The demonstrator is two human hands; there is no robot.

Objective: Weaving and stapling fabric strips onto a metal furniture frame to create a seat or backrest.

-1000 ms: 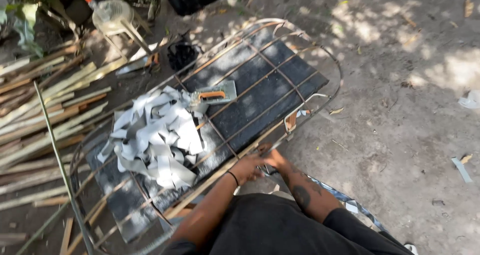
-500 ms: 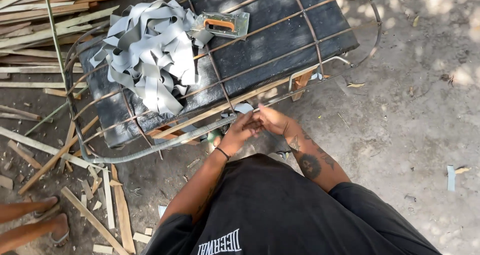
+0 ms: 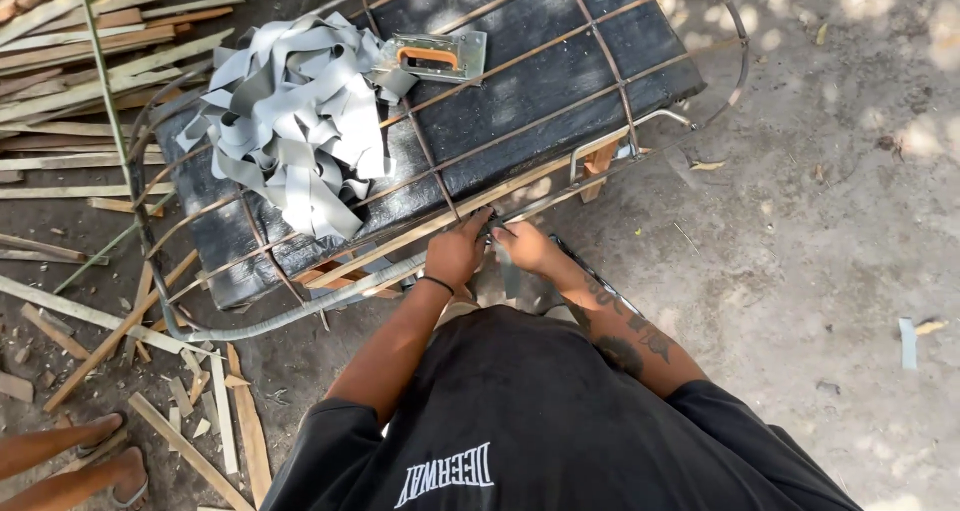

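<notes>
A metal rod frame (image 3: 520, 101) is seen lying over a black padded board (image 3: 560, 81) on the dirt ground; it serves as the landmark here. At the near edge of the frame, the left hand (image 3: 456, 254) is closed around the frame's lower rail, beside a grey strip (image 3: 505, 266) that hangs down from that rail. The right hand (image 3: 530, 251) is clenched on the same strip just beside the left hand, the 2 hands almost touching. A dark band is worn on the left wrist, and a tattoo is seen on the right forearm.

On the far left part of the frame, a loose heap of grey strips (image 3: 295, 121) is piled on the board. Just beside that heap, toward the frame's far edge, a grey metal stapler with an orange handle (image 3: 435, 56) is laid flat. No package or sign is seen; only white lettering is printed on the person's black shirt, below the frame.

Left of the frame, split wooden slats (image 3: 90, 61) are scattered. Below the frame's left corner, 2 feet of another person (image 3: 70, 461) are seen.
</notes>
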